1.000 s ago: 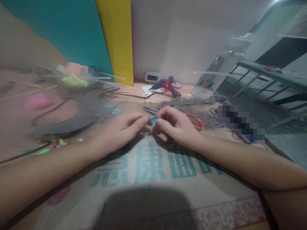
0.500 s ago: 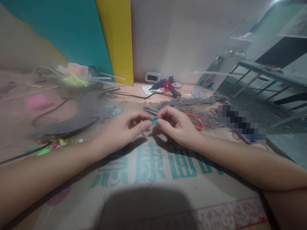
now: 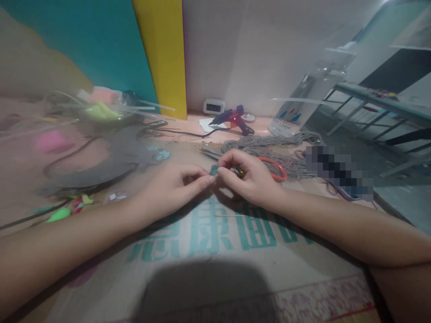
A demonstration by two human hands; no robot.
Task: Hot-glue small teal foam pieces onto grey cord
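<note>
- Left hand [image 3: 175, 185] and right hand [image 3: 251, 177] closer together than a second ago, fingertips now meeting.
- Both pinched narrow on a small teal piece [image 3: 214, 169], now less visible, just above the printed cardboard [image 3: 208, 233].
- Just behind the right hand: orange-handled scissors [image 3: 276, 164] on grey cord [image 3: 269, 143].
- Farther back, by the wall: glue gun [image 3: 232, 117] and clock [image 3: 213, 106].

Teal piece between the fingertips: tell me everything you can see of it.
The teal piece is a tiny blue-green scrap, too small to tell its material. Only a sliver shows; fingertips hide the rest. The left hand pinches it from one side and the right hand from the other, low over the printed cardboard. Whether it touches the cardboard cannot be told.
</note>
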